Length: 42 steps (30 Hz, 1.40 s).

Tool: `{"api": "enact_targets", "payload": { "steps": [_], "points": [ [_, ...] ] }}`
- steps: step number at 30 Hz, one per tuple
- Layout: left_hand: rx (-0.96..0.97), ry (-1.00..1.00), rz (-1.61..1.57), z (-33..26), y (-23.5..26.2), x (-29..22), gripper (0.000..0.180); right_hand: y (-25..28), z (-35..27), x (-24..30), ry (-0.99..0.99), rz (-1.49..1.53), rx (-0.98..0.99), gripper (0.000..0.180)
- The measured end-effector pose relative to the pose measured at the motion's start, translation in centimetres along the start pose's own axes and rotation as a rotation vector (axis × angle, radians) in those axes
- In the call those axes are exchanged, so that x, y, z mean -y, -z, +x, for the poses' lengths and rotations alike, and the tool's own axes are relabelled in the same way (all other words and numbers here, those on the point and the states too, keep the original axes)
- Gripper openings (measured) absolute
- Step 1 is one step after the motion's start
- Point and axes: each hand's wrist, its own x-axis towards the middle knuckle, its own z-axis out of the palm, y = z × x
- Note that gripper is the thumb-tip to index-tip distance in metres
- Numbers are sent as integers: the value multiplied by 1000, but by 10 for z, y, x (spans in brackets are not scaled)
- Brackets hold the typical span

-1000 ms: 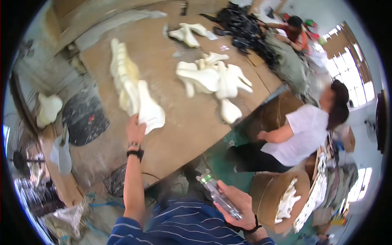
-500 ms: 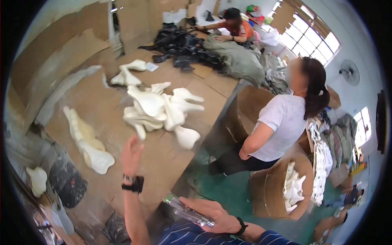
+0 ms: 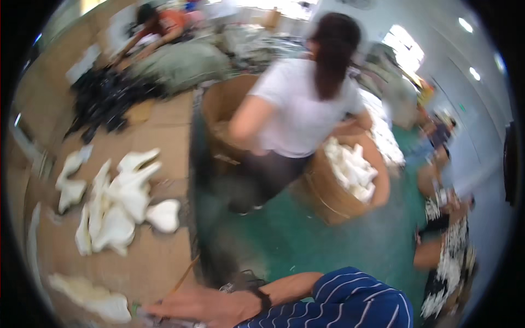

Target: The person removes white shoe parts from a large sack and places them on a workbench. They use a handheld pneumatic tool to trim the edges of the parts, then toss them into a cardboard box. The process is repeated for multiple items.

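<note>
At the lower edge my right hand (image 3: 205, 306), smeared by motion and with a dark band at the wrist, is closed round a slim silvery hand tool (image 3: 169, 321). The tool's green end points left, and its exact kind does not show. My left hand is out of the picture. Left of the tool, a long cream bone-shaped piece (image 3: 93, 298) lies on the cardboard-covered table (image 3: 164, 257). Farther back sits a pile of white bone-shaped pieces (image 3: 117, 205), with a smaller rounded piece (image 3: 164, 216) at its right side.
A person in a white shirt (image 3: 295, 109) stands beyond the table, between a cardboard drum (image 3: 224, 104) and a drum of white pieces (image 3: 322, 199). Another person in orange (image 3: 174, 22) leans over black sheet-like scraps (image 3: 109, 95) beside a grey-green sack (image 3: 183, 63). The floor (image 3: 284, 246) is green.
My view has swung right, so the table and pile now sit farther left. My left hand has gone out of view. The person in white has turned toward the drum of white pieces.
</note>
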Motion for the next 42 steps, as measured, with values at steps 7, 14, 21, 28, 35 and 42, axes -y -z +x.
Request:
{"api": "enact_targets", "payload": {
  "steps": [7, 14, 21, 28, 35, 42],
  "points": [
    [451, -299, 183, 16, -95, -80, 44, -28, -25, 30, 42, -286, -278, 86],
    [830, -505, 301, -38, -144, -100, 46, -63, -52, 38, 114, -329, -542, 71],
    [1104, -570, 402, -102, -182, -93, 48, -77, -79, 69, 8, -540, -676, 47],
    [1211, -580, 518, -125, -233, -84, 49, -69, -96, 64, 41, -454, -736, 46],
    [1229, -576, 565, -115, -291, -93, 51, -40, -115, 50, 51, -406, -639, 33],
    [1232, -587, 597, -112, -317, -105, 53, -16, -125, 59, 129, -385, -614, 36]
  ]
}}
